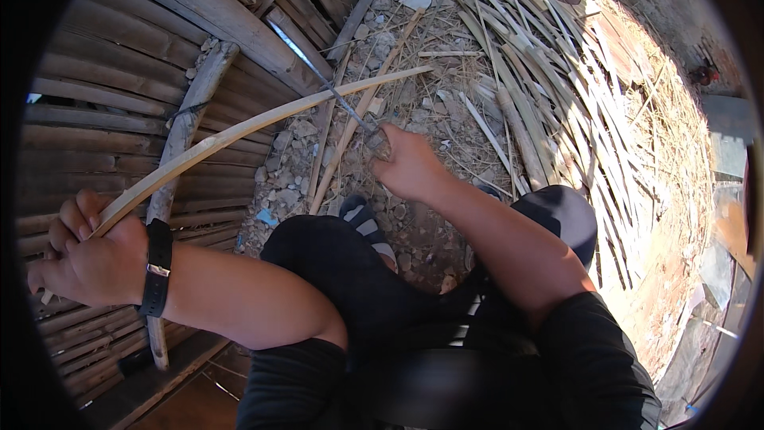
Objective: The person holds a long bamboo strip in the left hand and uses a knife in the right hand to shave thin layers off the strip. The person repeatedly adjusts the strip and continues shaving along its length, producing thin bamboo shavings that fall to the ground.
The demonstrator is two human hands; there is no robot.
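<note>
The bamboo strip (263, 121) was the thing in play: a long pale sliver arcing from lower left up to the upper middle, its far tip resting out over the stony ground (414, 215). The left hand (87, 259) had its near end, fingers wrapped tight round it, held low and out to the side by the bamboo slat wall (103, 95). So the strip's long axis ran away from that fist, up and to the right, crossing just left of the right hand (407, 163). That hand was further out in front, arm extended, fist closed on the handle of a long knife (322, 80), I think a knife anyway, since the blade was thin and glary. Its blade pointed up-left and met the strip around mid-length. A heap of split bamboo (557, 95) lay off to the right.
</note>
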